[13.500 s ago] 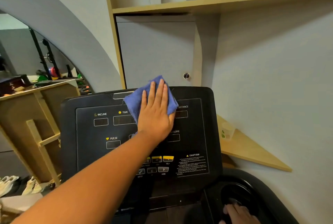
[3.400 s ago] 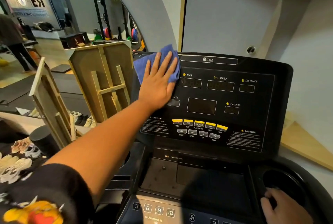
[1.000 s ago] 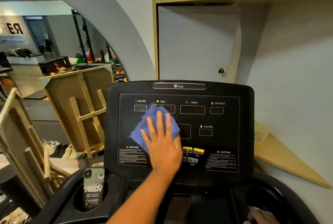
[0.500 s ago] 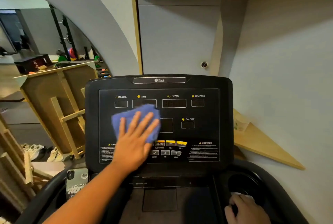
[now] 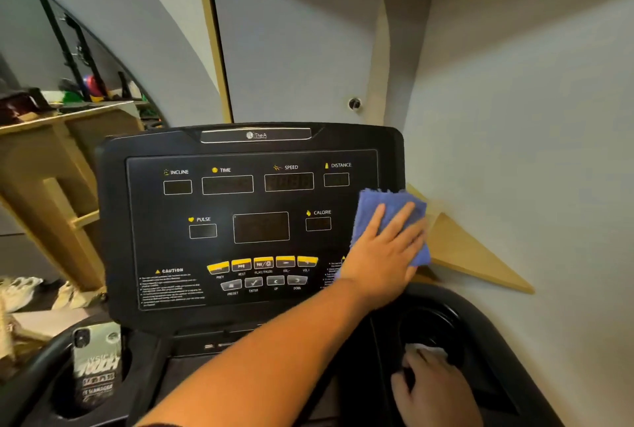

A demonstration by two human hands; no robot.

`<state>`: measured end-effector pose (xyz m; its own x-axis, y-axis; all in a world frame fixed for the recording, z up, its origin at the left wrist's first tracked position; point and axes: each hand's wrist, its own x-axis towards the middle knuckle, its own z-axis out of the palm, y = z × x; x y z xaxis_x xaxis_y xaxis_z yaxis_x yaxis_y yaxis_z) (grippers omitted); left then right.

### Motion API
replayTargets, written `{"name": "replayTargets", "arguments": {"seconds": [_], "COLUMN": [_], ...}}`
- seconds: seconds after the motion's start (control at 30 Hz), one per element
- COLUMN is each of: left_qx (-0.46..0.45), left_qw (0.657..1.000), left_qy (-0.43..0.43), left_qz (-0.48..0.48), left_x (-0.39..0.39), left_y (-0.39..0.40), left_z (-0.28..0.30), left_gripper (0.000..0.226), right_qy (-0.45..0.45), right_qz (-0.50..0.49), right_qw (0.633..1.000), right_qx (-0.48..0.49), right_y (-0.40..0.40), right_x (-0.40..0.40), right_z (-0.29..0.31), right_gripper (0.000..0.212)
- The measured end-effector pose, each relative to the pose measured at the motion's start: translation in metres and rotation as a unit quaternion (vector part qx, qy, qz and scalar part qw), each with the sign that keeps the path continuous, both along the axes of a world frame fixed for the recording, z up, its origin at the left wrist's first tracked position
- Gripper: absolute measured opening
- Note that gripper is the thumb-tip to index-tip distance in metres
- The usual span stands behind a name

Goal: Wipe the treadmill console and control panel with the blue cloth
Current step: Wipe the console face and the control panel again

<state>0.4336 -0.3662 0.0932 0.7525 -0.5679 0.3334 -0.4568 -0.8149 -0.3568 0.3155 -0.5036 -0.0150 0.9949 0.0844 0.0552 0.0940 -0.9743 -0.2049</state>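
Two hands show in the frame. One arm reaches in from the bottom centre, and its hand point(image 5: 384, 255), the left, lies flat with straight, slightly spread fingers, pressing a blue cloth point(image 5: 391, 210) against the right edge of the treadmill console point(image 5: 113, 220), at centre right of the frame. The folded cloth overhangs the console's right side, and its upper corners stick out above the fingertips, just right of the word CALORIE.

The control panel point(image 5: 240, 207) fills the middle of the frame, with dark display windows marked INCLINE, TIME, SPEED, DISTANCE, PULSE and CALORIE. Below them runs a row of yellow buttons point(image 5: 262, 263), and under that a row of grey buttons point(image 5: 264, 282).

At the lower right, the right hand point(image 5: 435, 389) rests on the rim of a round cup holder point(image 5: 429, 330), its fingers loosely bent; something white lies by the fingertips, but whether they hold it cannot be told.

A phone point(image 5: 96, 365) stands in the cup holder at the lower left. A wooden shelf point(image 5: 473, 255) juts from the wall at the right.
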Motion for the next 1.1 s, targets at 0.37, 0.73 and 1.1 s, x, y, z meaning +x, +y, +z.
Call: {"name": "replayTargets", "arguments": {"seconds": [0.37,0.73,1.1], "left_qx": [0.123,-0.254,-0.368], "left_qw": [0.984,0.931,0.847], "left_qy": [0.041,-0.034,-0.033], "left_qz": [-0.121,0.258,0.381], "left_x": [-0.055,-0.129,-0.118], "left_y": [0.188,0.305,0.214], "left_z": [-0.012,-0.048,-0.07], "left_gripper": [0.059,0.062,0.066], "right_qy": [-0.01,-0.021,-0.027], "right_qz": [0.004,-0.01,-0.015], "right_qw": [1.0,0.998,0.999], "right_qx": [0.014,0.062,0.017], "right_y": [0.0,0.007,0.01], "right_x": [-0.002,-0.005,-0.011], "right_z": [-0.004,0.011,0.012], "right_gripper": [0.037,0.015,0.007]}}
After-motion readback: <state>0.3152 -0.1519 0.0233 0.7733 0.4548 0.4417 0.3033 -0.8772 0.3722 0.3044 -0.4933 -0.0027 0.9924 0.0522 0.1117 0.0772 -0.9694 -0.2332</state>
